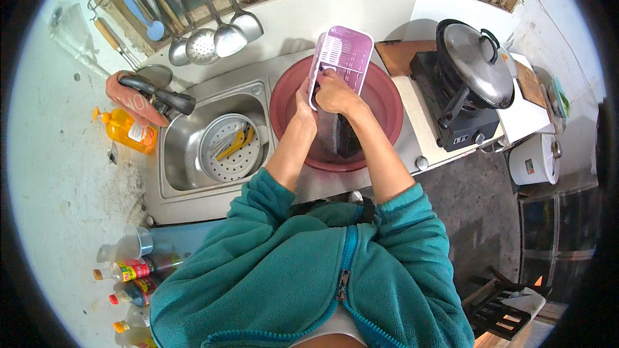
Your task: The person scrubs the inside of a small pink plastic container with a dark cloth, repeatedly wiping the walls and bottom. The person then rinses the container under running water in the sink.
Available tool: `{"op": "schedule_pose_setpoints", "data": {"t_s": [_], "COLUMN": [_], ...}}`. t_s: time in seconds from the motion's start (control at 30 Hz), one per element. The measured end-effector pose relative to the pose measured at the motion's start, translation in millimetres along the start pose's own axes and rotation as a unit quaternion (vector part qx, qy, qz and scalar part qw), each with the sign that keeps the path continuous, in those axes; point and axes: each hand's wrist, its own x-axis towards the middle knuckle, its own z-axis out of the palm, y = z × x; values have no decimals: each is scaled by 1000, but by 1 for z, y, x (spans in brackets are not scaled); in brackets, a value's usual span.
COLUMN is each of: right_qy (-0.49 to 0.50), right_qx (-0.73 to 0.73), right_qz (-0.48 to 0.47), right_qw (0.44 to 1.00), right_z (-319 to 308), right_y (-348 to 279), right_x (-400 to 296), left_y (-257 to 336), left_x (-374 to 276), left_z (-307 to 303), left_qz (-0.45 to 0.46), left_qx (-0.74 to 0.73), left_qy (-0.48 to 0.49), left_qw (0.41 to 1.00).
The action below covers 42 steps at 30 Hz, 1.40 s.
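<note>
A purple plastic slotted basket (348, 50) with a divider inside is tilted above a dark-red plastic basin (392, 106). My left hand (303, 96) grips the white-edged near left side of this basket. My right hand (336, 94) reaches into the near end, its fingers curled against the inner wall. Something small and dark shows by those fingertips; whether they hold it is hidden. Below my hands, the basin appears to contain water, and a dark object (347, 137) lies in it, partly covered by my right forearm.
Left of the basin, a steel sink (181, 154) holds a perforated pot (232, 164) with yellow-handled utensils. An orange soap bottle (130, 130) stands beside it. Ladles and turners (229, 38) hang at the window. A lidded wok (471, 63) sits on a black portable stove (459, 128) at right.
</note>
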Motion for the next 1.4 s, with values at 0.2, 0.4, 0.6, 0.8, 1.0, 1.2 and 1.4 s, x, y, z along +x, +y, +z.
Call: {"op": "schedule_pose_setpoints", "data": {"t_s": [0.2, 0.4, 0.6, 0.8, 1.0, 1.2, 1.4], "right_qy": [-25, 71, 98, 148, 37, -26, -31], "right_qx": [-91, -106, -113, -134, -230, -252, -171], "right_qz": [35, 75, -12, 9, 76, 39, 34], "right_qw": [995, 989, 989, 980, 969, 966, 984], "right_z": [7, 16, 15, 8, 0, -6, -12], "right_y": [2, 4, 3, -4, -11, -10, -18], "right_x": [5, 0, -4, -7, 4, -6, -14], "left_y": [8, 6, 10, 15, 9, 3, 1], "left_x": [-24, -30, -20, -13, -22, -30, -20], "left_z": [24, 35, 21, 12, 24, 25, 1], "left_qz": [5, 3, 11, 45, 64, 56, 13], "left_qx": [39, -11, -63, 2, 21, 48, -9], "left_qy": [31, 36, 32, -25, -23, 52, -36], "left_qw": [999, 999, 997, 999, 997, 996, 999]}}
